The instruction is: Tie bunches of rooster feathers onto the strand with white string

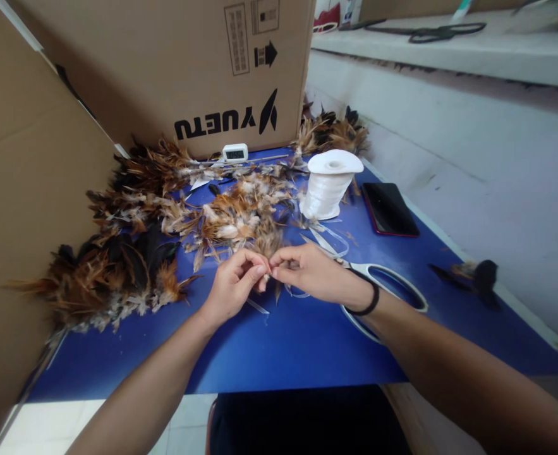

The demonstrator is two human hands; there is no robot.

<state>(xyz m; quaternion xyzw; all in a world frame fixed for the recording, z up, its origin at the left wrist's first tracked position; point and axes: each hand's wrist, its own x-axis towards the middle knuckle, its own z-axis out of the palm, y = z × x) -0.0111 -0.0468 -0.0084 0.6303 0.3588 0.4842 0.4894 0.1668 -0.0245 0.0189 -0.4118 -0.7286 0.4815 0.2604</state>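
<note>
My left hand (pixel 235 281) and my right hand (pixel 309 272) meet fingertip to fingertip above the blue table (pixel 269 354). Both are closed in a pinch. A blurred grey-brown feather tuft (pixel 268 243) rises from between the fingers, its lower end mostly hidden by them. Just beyond lies a loose heap of brown and white feathers (pixel 234 218). White-handled scissors (pixel 402 284) lie partly under my right wrist, blades pointing away to the left. A clear narrow ribbon (pixel 336 237) curls beside the blades, and a white spool (pixel 328 189) of ribbon stands behind them.
Dark brown feather bundles (pixel 112 278) line the left side, against a cardboard box (pixel 165 69). A small digital clock (pixel 235 153) stands at the back. To the right are a phone (pixel 390 208), a dark feather piece (pixel 478 278) and a wall ledge with black scissors (pixel 444 31).
</note>
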